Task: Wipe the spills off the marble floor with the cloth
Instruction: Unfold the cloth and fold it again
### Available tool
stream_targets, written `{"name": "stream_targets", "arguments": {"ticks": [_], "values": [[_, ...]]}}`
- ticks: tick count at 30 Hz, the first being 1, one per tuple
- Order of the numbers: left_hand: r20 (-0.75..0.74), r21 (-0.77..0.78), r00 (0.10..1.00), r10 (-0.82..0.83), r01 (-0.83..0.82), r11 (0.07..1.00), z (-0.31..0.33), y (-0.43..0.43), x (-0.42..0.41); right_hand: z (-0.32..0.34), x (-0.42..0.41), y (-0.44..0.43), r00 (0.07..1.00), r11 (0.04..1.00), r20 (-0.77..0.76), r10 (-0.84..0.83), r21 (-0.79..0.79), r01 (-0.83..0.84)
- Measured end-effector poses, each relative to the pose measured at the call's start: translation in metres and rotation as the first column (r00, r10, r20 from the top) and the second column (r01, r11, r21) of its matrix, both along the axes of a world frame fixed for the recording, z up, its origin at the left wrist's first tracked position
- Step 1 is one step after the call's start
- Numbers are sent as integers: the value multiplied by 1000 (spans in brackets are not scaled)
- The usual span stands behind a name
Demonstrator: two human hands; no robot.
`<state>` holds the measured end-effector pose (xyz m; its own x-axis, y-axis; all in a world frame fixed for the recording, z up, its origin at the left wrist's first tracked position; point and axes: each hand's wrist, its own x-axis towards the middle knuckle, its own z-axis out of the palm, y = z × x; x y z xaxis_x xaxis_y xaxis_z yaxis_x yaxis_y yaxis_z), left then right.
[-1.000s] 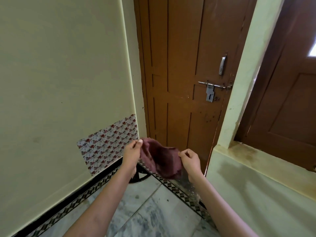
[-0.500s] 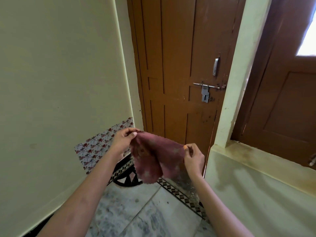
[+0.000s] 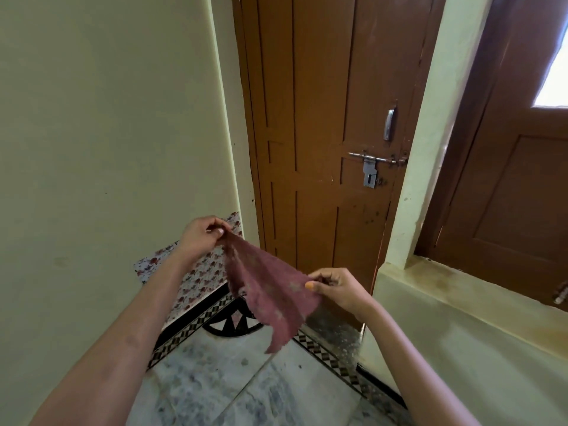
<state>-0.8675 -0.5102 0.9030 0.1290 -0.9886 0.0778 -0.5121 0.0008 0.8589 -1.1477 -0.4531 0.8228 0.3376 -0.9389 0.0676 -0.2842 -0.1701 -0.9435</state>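
Observation:
A maroon cloth (image 3: 270, 290) is stretched in the air between both hands, with one corner hanging down towards the floor. My left hand (image 3: 201, 236) pinches its upper left corner. My right hand (image 3: 339, 289) pinches the opposite edge, lower and to the right. Below lies the grey-veined marble floor (image 3: 215, 382), with small dark specks near its middle. Spills are hard to make out from here.
A cream wall (image 3: 107, 133) with a floral tile patch (image 3: 196, 278) stands on the left. Ahead is a shut brown door (image 3: 322, 133) with a metal latch (image 3: 370, 167). At the right runs a low cream ledge (image 3: 461, 318) with a pillar. A patterned black border (image 3: 325, 348) edges the floor.
The cloth has been pulled out from a bunched fold into a spread sheet. My hands have moved apart, the left up and the right outward and down.

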Motion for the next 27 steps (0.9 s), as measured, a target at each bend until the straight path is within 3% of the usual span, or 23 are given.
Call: {"name": "stream_targets", "arguments": {"ticks": [3, 7, 10, 13, 19, 23, 27], "values": [[24, -3, 999, -41, 41, 999, 2, 1, 1, 10, 9, 7, 997, 998, 28, 70, -8, -70], [56, 47, 978, -202, 199, 979, 2, 9, -20, 20, 33, 10, 981, 985, -86, 171, -15, -173], [108, 114, 938, -328, 316, 942, 1, 16, -37, 23, 45, 13, 989, 987, -139, 53, -141, -73], [63, 189, 892, -447, 429, 883, -3, 22, -44, 21, 44, 14, 985, 971, -156, -68, -238, 30], [171, 173, 803, -571, 546, 820, -7, 32, -59, 12, 39, 13, 971, 964, -236, -21, -262, -43], [70, 103, 841, -536, 528, 843, -12, 34, -68, 11, 44, 16, 986, 947, -92, -139, -303, 106], [-134, 91, 863, -487, 500, 861, -21, 36, -68, 9, 43, 19, 971, 927, 89, -224, -287, 240]]}}
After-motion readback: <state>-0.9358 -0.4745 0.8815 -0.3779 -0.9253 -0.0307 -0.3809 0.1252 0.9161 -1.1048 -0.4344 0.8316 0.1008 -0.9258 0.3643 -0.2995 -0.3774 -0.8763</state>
